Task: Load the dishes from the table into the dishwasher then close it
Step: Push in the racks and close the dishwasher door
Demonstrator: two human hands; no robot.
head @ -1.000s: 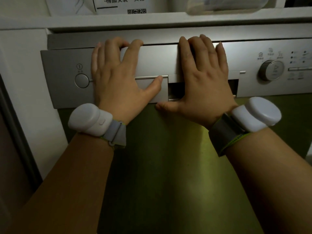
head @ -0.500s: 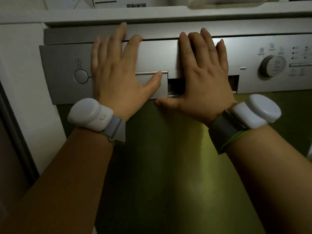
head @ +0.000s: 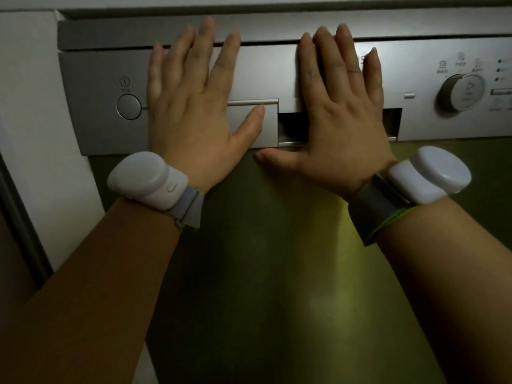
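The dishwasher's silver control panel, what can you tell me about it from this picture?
The control panel is a brushed silver-grey band across the top of the dishwasher door, above its darker olive front. A round power button sits at its left end, a round metallic dial with small icons and indicator dots at its right. A dark recessed handle slot opens in the middle. The left hand and right hand press flat on it, fingers straight. The door looks shut, with a thin dark seam above.
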